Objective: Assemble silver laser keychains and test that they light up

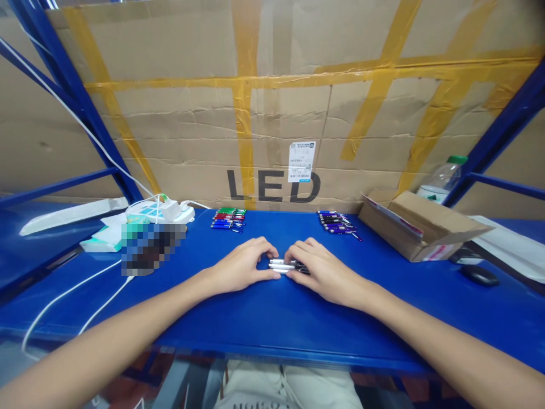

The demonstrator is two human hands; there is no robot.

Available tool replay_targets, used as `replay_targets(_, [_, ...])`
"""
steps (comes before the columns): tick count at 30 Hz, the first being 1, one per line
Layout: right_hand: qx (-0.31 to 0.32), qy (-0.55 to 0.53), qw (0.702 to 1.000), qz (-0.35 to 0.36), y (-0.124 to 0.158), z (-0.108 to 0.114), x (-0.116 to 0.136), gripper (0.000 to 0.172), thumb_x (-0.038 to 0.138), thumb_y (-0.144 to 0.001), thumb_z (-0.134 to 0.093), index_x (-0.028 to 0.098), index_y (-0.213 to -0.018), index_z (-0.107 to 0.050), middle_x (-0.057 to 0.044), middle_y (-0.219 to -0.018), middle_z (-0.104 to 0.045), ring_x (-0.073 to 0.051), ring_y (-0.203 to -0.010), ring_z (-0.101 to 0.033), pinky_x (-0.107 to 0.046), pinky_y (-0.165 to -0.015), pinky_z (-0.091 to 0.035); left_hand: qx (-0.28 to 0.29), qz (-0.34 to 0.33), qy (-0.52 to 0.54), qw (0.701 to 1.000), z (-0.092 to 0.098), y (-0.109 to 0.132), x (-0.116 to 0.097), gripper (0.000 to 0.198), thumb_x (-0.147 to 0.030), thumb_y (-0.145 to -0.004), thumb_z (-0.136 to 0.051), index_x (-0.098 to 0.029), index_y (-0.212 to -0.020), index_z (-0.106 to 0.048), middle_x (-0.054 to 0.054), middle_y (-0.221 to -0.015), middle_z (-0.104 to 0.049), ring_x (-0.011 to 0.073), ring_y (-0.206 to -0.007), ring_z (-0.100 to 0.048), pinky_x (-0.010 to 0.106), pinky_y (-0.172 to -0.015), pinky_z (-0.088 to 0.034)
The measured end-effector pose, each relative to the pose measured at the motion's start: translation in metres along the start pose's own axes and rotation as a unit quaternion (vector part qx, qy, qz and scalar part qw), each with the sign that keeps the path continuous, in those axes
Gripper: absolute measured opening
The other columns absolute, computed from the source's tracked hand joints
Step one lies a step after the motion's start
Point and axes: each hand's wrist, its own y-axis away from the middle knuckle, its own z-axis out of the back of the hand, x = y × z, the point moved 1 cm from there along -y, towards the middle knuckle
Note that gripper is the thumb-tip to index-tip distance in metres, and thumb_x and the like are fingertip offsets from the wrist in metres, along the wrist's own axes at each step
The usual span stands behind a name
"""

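Observation:
Several silver pens with dark clips (281, 266) lie side by side on the blue table, between my two hands. My left hand (246, 265) curves around their left end, with the fingertips beyond them and the thumb at their near edge. My right hand (317, 267) is closed over their right end, thumb in front and fingers behind. Farther back on the left lies a group of green, red and blue pens (229, 219). Back on the right is a group of purple and black pens (338, 223).
An open cardboard box (438, 218), a bottle with a green cap (440, 180) and a black mouse (479, 275) are at the right. A white power strip (183, 215) and cables are at the left. A large cardboard sheet (196, 136) stands behind the blue table (272, 324).

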Motion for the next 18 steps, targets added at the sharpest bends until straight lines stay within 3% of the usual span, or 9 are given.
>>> replay_targets(7, [-0.019, 0.047, 0.998, -0.047, -0.001, -0.001, -0.007, 0.002, 0.020, -0.105, -0.060, 0.022, -0.104, -0.061, -0.008, -0.107, -0.068, -0.027, -0.099, -0.055, -0.039, -0.088, -0.045, -0.030, 0.052, -0.026, 0.998, 0.001, -0.001, 0.006, 0.032, -0.043, -0.093, -0.082, -0.023, -0.116, -0.071, 0.004, -0.111, -0.069, 0.0234, -0.097, -0.066, 0.037, -0.089, -0.053])
replay_targets(13, [-0.022, 0.105, 0.991, -0.079, -0.002, -0.001, -0.019, 0.001, 0.021, -0.106, -0.061, 0.021, -0.105, -0.061, -0.010, -0.109, -0.069, -0.028, -0.100, -0.058, -0.038, -0.086, -0.046, -0.038, 0.066, -0.037, 0.996, 0.000, -0.003, 0.003, 0.027, -0.045, -0.100, -0.072, -0.022, -0.115, -0.070, 0.004, -0.110, -0.070, 0.0231, -0.095, -0.067, 0.037, -0.088, -0.053])
replay_targets(18, [0.008, 0.217, 0.964, -0.152, -0.004, 0.009, -0.034, 0.007, 0.024, -0.108, -0.058, 0.018, -0.107, -0.063, -0.014, -0.117, -0.072, -0.033, -0.104, -0.060, -0.042, -0.087, -0.046, -0.040, 0.060, -0.044, 0.996, 0.001, -0.002, 0.003, 0.029, -0.048, -0.102, -0.068, -0.023, -0.116, -0.070, 0.005, -0.111, -0.070, 0.0238, -0.097, -0.067, 0.038, -0.087, -0.053])
